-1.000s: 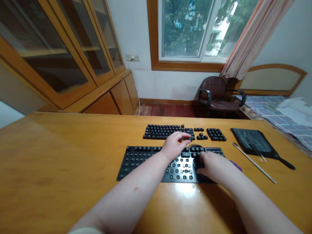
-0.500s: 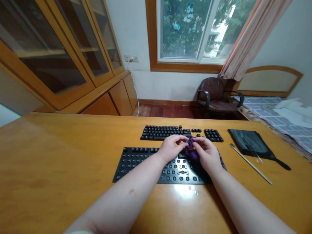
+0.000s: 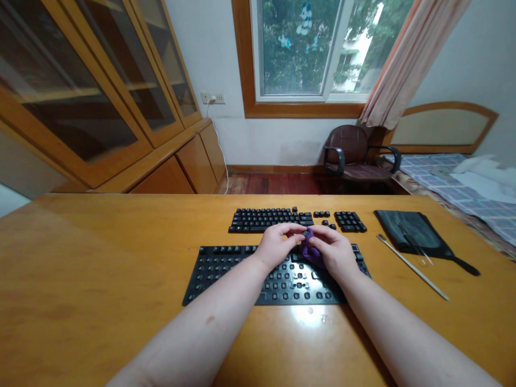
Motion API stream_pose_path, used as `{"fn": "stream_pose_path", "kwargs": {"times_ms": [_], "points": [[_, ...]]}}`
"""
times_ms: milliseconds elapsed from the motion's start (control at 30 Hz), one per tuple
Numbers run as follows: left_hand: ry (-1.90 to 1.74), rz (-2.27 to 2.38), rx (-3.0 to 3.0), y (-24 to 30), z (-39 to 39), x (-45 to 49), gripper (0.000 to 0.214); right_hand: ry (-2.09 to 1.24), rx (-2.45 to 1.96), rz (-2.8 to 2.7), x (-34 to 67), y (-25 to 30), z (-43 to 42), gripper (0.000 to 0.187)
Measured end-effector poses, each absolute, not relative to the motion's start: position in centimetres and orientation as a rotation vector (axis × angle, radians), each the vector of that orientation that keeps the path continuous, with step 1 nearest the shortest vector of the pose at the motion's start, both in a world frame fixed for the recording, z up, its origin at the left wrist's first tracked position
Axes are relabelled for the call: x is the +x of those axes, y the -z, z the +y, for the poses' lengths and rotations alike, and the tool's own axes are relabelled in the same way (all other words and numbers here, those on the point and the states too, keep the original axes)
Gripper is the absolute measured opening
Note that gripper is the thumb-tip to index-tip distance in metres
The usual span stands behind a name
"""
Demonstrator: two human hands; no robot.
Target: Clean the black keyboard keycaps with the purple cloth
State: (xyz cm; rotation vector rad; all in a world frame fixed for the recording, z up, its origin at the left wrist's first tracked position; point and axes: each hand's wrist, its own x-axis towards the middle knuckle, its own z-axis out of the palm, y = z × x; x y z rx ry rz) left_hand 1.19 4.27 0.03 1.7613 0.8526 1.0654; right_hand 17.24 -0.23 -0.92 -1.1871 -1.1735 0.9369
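Note:
Over a black keyboard base whose keycaps are off, both my hands meet fingertip to fingertip. My left hand is closed in a pinch on a small dark keycap; fingers partly hide it. In my right hand is a bunched purple cloth, pressed against the keycap. Some cloth hangs below the fingers towards the base. Just beyond the base, loose black keycaps lie in keyboard order, with a separate number-pad block to their right.
On the right of the wooden table lie a dark pouch with tweezers on it and a long thin brush. Beyond the table stand an armchair, a bed and a glass-door cabinet.
The camera view has shifted slightly. The cloth and keycap have turned a little between my fingertips; both hands keep their hold over the base.

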Motion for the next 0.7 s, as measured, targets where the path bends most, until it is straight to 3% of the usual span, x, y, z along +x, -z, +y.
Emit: {"fn": "stream_pose_path", "kwargs": {"times_ms": [200,500,700], "points": [[-1.106,0.865,1.748,-0.21,4.21,1.21,0.017,-1.079,-1.095,-1.127,17.51,1.33,-0.02,0.024],[-1.091,0.881,1.846,-0.71,4.03,1.16,0.015,-0.857,-1.227,-1.108,17.10,1.11,-0.58,0.019],[-1.095,0.883,1.862,-0.26,4.16,1.06,0.017,-0.889,-1.213,-1.144,17.18,0.88,-0.31,0.020]]}}
